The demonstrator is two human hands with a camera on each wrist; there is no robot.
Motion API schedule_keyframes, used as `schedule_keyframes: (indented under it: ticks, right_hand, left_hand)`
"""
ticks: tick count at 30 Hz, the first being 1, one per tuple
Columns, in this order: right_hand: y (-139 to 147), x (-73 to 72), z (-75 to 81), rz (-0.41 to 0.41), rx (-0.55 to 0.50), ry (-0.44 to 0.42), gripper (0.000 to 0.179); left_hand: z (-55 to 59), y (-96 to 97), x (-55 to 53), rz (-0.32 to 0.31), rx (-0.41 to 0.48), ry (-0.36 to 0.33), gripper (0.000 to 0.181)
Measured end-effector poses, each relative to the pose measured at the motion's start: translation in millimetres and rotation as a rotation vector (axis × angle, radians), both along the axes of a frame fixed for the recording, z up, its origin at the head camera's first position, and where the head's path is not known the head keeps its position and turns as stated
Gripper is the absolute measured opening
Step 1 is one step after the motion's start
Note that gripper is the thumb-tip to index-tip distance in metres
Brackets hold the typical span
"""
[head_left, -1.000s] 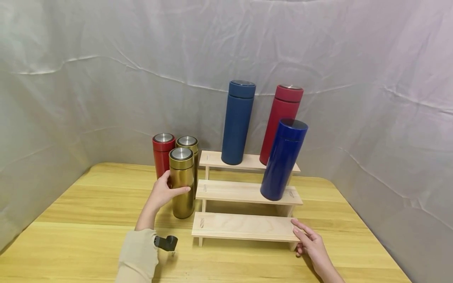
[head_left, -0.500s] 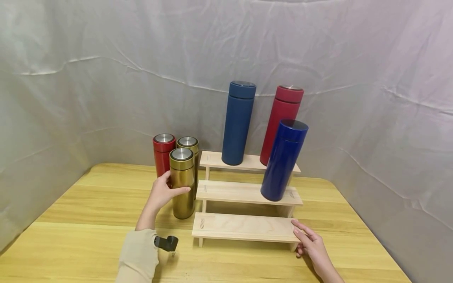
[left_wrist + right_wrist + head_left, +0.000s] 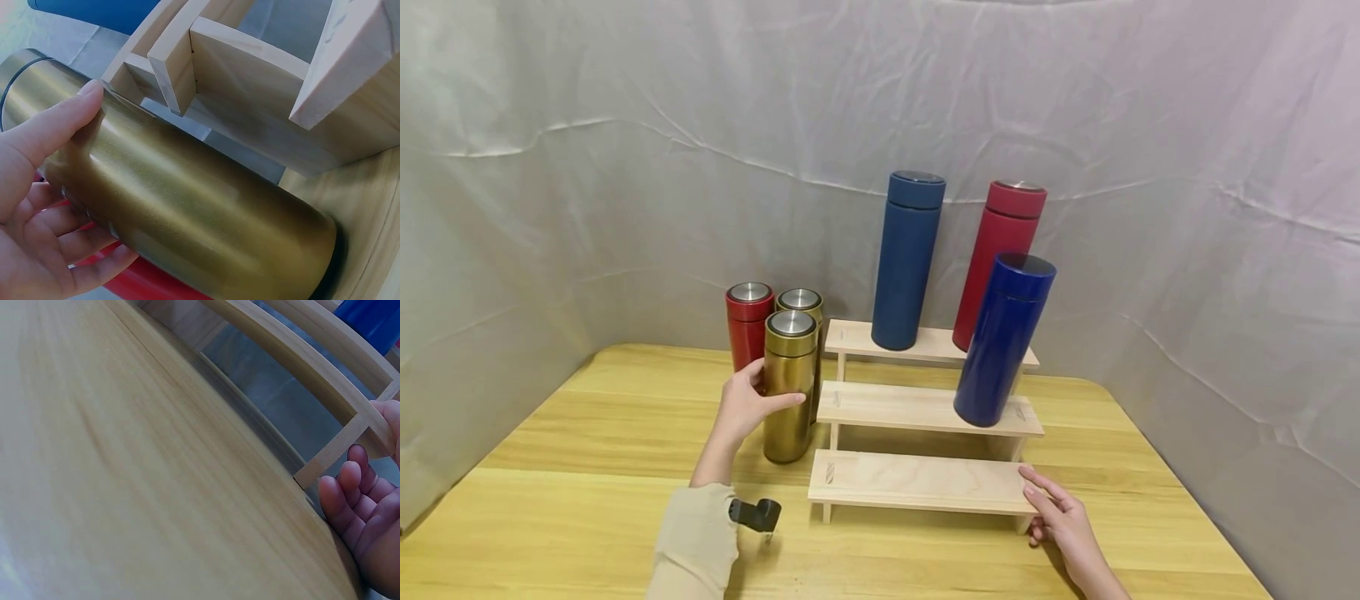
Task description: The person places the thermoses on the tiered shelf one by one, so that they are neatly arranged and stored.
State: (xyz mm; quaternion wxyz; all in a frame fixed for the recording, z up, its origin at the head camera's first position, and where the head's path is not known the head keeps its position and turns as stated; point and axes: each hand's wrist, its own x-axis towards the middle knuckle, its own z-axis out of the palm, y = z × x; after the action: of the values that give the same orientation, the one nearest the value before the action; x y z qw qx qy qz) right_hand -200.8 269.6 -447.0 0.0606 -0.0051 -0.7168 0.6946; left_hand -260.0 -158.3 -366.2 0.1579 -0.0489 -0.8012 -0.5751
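Observation:
My left hand (image 3: 747,407) grips a gold thermos (image 3: 790,408) from its left side, thumb across the front and fingers behind. The thermos leans slightly to the right in the head view. In the left wrist view the thumb lies on the gold thermos (image 3: 187,187) and the fingertips touch its underside. At the right end of the lowest step, my right hand (image 3: 1060,521) holds the wooden three-step rack (image 3: 917,481). The right wrist view shows curled fingers beside a leg of the rack (image 3: 334,450).
A red thermos (image 3: 747,337) and another gold thermos (image 3: 801,298) stand just behind. On the top step are a dull blue thermos (image 3: 908,258) and a dark red one (image 3: 1003,225). A glossy blue thermos (image 3: 1003,342) occupies the middle step's right end. Grey cloth (image 3: 625,208) hangs behind the table.
The gold thermos in my left hand has tipped slightly, its lid shifting right and its base a little left. The right hand stays at the rack's lowest step.

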Motion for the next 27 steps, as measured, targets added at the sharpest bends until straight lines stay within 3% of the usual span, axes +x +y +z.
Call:
schedule_keyframes:
  ticks: [14,27]
  right_hand:
    - [2,-0.2,-2.6,0.013,-0.015,0.010,0.023]
    - [3,-2.1,-3.7,0.016,-0.011,0.014,0.022]
  left_hand:
    - [6.7,-2.8,3.5,0.031,0.026,-0.003,0.072]
    - [24.0,2.3,12.9,0.055,0.054,0.074,0.064]
